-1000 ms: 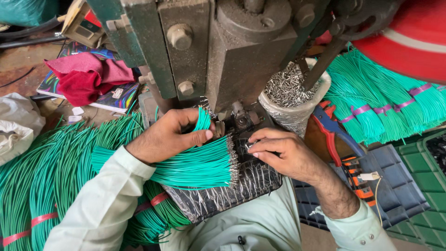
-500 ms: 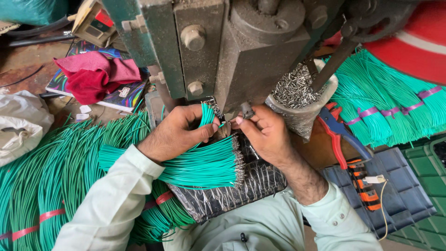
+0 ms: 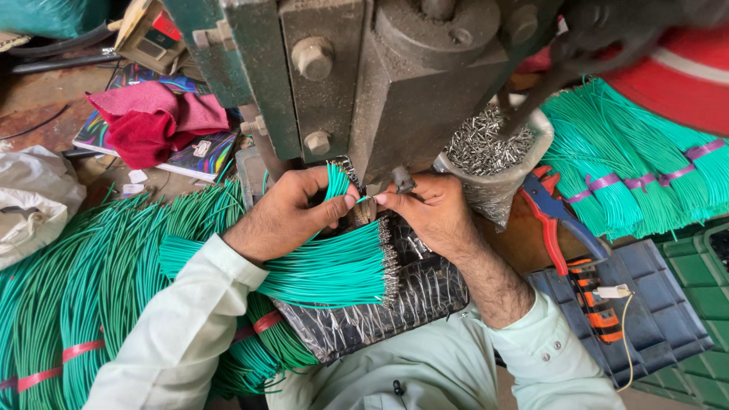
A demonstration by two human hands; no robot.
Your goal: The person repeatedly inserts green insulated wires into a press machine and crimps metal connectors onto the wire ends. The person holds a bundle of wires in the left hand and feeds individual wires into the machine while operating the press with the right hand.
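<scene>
Left hand (image 3: 292,212): closed on a small tuft of green wires (image 3: 336,181), pinching one wire.
Right hand (image 3: 433,209): fingertips pinched together; contents hidden.
Press (image 3: 395,99): at 12 o'clock, top cut off.
Wire bundle (image 3: 334,267): at 6 o'clock of the hands.

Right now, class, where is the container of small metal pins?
In the head view, the container of metal pins sits upper right of centre, beside the grey press machine, just above the right hand and left of the red-handled tool.

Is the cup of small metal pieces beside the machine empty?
No, the cup next to the grey machine is heaped with small shiny metal pieces almost up to its rim.
</scene>
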